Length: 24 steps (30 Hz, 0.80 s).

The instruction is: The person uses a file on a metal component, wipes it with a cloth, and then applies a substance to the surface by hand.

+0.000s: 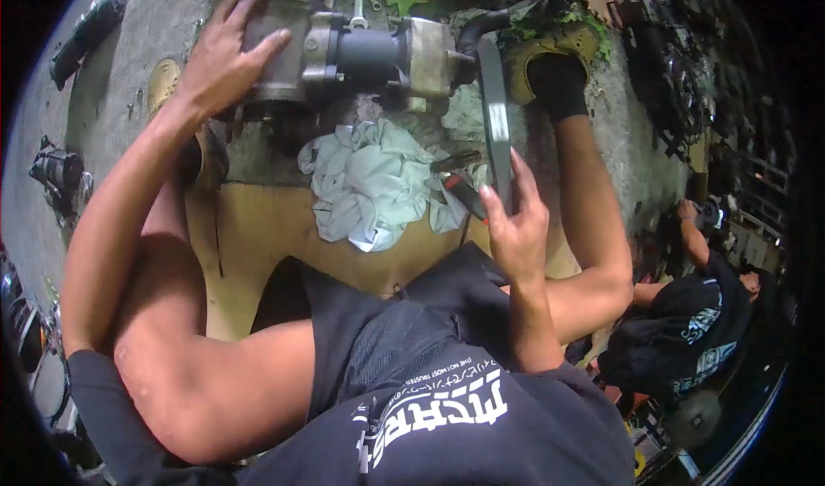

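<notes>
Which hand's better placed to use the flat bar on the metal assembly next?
Right hand, likely: it holds the flat bar, whose far end is near the metal assembly. The left hand lies open on the assembly's left end, away from the bar.

Left hand (230, 52) splayed, right hand (521, 228) curled gripping, forearms (120, 202) bare

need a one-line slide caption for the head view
Left hand spread on a metal assembly, right hand holding a long dark bar, crumpled pale cloth nearby.
</notes>
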### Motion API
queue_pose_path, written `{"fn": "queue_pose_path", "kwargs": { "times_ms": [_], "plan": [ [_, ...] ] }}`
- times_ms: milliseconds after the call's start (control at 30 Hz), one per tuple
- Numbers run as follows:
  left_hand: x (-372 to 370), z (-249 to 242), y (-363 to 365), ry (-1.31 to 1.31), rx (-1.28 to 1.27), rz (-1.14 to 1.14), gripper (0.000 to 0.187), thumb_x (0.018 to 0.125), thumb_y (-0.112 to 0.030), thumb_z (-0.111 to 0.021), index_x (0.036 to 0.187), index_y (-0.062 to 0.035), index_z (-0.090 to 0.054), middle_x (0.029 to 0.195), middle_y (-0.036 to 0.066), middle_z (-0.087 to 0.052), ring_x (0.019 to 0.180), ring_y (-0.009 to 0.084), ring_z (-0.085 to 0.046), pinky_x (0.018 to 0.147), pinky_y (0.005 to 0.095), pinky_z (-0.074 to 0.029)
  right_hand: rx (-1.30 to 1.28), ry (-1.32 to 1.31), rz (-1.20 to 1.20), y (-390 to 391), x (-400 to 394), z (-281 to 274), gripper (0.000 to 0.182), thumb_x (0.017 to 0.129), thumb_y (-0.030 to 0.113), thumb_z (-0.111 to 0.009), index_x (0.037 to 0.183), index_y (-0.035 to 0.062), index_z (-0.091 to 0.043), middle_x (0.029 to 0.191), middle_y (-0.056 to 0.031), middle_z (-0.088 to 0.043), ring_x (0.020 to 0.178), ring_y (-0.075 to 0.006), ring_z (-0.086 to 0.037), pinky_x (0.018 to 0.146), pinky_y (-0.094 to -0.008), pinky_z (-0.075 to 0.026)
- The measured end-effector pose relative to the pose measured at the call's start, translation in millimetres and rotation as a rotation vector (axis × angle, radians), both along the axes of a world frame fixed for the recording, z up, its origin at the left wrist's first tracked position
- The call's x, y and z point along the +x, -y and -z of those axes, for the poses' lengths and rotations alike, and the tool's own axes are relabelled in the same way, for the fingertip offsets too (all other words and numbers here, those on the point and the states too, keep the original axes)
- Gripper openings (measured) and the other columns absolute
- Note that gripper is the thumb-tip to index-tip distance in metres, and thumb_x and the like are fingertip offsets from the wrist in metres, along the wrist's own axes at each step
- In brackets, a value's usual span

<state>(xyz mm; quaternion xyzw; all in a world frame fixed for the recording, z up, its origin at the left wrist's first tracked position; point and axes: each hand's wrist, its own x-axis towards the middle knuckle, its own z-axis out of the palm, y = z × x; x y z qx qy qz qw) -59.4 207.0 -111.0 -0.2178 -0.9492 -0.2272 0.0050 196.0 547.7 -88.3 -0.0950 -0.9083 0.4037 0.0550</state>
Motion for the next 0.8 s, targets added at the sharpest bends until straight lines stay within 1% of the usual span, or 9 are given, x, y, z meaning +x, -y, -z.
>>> {"fn": "queue_pose_path", "kwargs": {
  "times_ms": [33,100,233,267,300,367,467,700,800],
  "plan": [
    [-1,6,3,0.008,-0.003,-0.009,0.070,0.094,-0.041,-0.063,0.154,-0.0118,-0.040,0.157,0.024,-0.037,0.143,0.0417,-0.038,0.121,0.0437,-0.029,-0.003,0.008,-0.009,6,10,-6,0.062,0.094,0.008,-0.067,0.150,0.0003,-0.042,0.118,-0.0185,-0.070,0.094,-0.0174,-0.066,0.087,-0.0334,-0.053],
    [-4,22,8,-0.059,-0.031,-0.021,0.070,0.096,-0.039,-0.061,0.154,-0.0069,-0.037,0.157,0.024,-0.035,0.145,0.0397,-0.036,0.121,0.0425,-0.028,-0.289,0.124,0.124,23,25,-19,0.061,0.095,0.005,-0.064,0.152,0.0022,-0.042,0.114,-0.0192,-0.071,0.091,-0.0189,-0.068,0.083,-0.0320,-0.054],
    [0,27,6,-0.110,-0.078,-0.005,0.069,0.098,-0.036,-0.058,0.155,-0.0040,-0.034,0.159,0.024,-0.032,0.148,0.0369,-0.031,0.123,0.0402,-0.026,-0.047,0.117,-0.108,35,-1,9,0.064,0.093,0.003,-0.061,0.153,0.0026,-0.039,0.096,-0.0290,-0.069,0.077,-0.0360,-0.070,0.076,-0.0378,-0.056],
    [0,26,5,-0.098,-0.066,0.003,0.073,0.098,-0.040,-0.056,0.153,0.0019,-0.034,0.158,0.027,-0.032,0.148,0.0403,-0.030,0.123,0.0426,-0.025,0.026,0.141,-0.096,36,-27,16,0.061,0.093,0.004,-0.060,0.151,0.0023,-0.042,0.093,-0.0313,-0.066,0.078,-0.0409,-0.068,0.076,-0.0411,-0.056],
    [-1,27,7,-0.096,-0.067,0.015,0.073,0.098,-0.040,-0.056,0.153,0.0019,-0.034,0.158,0.027,-0.032,0.148,0.0403,-0.030,0.123,0.0426,-0.025,0.098,0.172,-0.080,33,-56,21,0.057,0.093,0.005,-0.058,0.148,0.0020,-0.045,0.089,-0.0335,-0.064,0.078,-0.0458,-0.067,0.077,-0.0443,-0.056],
    [-3,30,11,-0.077,-0.046,0.020,0.070,0.099,-0.038,-0.057,0.156,-0.0052,-0.033,0.160,0.023,-0.031,0.149,0.0368,-0.031,0.123,0.0403,-0.025,0.129,-0.026,-0.137,23,-113,19,0.050,0.093,0.007,-0.056,0.142,0.0003,-0.051,0.086,-0.0335,-0.064,0.079,-0.0495,-0.065,0.073,-0.0507,-0.054],
    [3,25,5,-0.081,-0.115,0.019,0.069,0.099,-0.037,-0.056,0.156,-0.0052,-0.033,0.161,0.022,-0.031,0.149,0.0369,-0.031,0.123,0.0401,-0.025,0.233,-0.047,-0.165,24,-147,20,0.047,0.092,0.010,-0.058,0.138,-0.0009,-0.054,0.082,-0.0328,-0.065,0.075,-0.0508,-0.064,0.067,-0.0566,-0.052],
    [-4,30,11,-0.097,-0.084,0.003,0.063,0.100,-0.032,-0.051,0.155,-0.0042,-0.035,0.158,0.023,-0.035,0.146,0.0383,-0.034,0.122,0.0409,-0.027,0.171,0.220,-0.134,48,-24,-2,0.063,0.093,0.010,-0.058,0.153,0.0094,-0.038,0.079,-0.0313,-0.065,0.076,-0.0494,-0.065,0.069,-0.0576,-0.051],
    [-10,33,10,-0.162,-0.116,0.043,0.061,0.100,-0.030,-0.050,0.154,-0.0043,-0.036,0.157,0.023,-0.035,0.146,0.0383,-0.035,0.122,0.0408,-0.027,0.223,0.166,-0.126,47,-54,13,0.062,0.093,0.012,-0.058,0.153,0.0093,-0.038,0.081,-0.0313,-0.065,0.077,-0.0502,-0.065,0.071,-0.0583,-0.052]
  ]
}}
